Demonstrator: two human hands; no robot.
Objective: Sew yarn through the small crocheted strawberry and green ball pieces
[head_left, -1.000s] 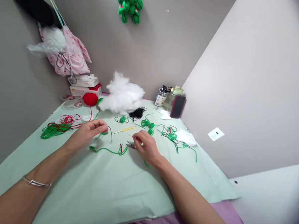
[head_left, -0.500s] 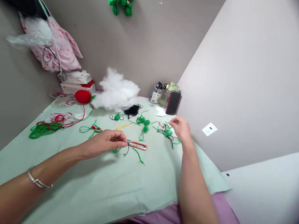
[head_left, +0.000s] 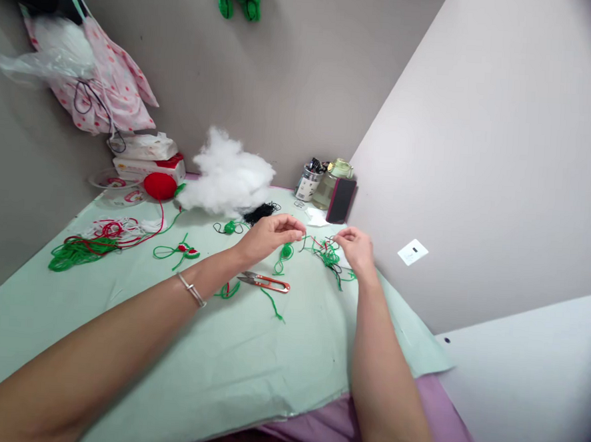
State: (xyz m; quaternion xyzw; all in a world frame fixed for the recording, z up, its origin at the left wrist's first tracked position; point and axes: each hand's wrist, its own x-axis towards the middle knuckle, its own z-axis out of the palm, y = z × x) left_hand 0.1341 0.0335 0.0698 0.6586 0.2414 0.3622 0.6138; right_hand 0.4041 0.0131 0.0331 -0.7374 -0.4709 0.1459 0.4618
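Observation:
My left hand (head_left: 274, 236) is pinched shut on a short piece of black yarn (head_left: 303, 244), whose end hangs below the fingertips. Just to the right, my right hand (head_left: 356, 248) has thumb and forefinger pressed together over a tangle of green, red and black yarn scraps (head_left: 329, 255); a thin dark strand shows at its fingertips. Orange-handled thread snips (head_left: 271, 284) lie nearer me, beside a loose green strand (head_left: 273, 305). A small green crocheted ball (head_left: 286, 250) sits partly under my left hand.
White stuffing (head_left: 231, 177) is heaped at the back, near black yarn (head_left: 260, 213). On the left lie a red yarn ball (head_left: 160, 186), a green skein (head_left: 80, 253) and a red-and-green crocheted piece (head_left: 187, 251). A phone (head_left: 341, 200), jar (head_left: 326, 191) and can (head_left: 308, 184) stand at the back right.
My left hand has moved right and away from me, carrying the black yarn from above the snips to beside the scrap tangle. My right hand has stayed nearly in place.

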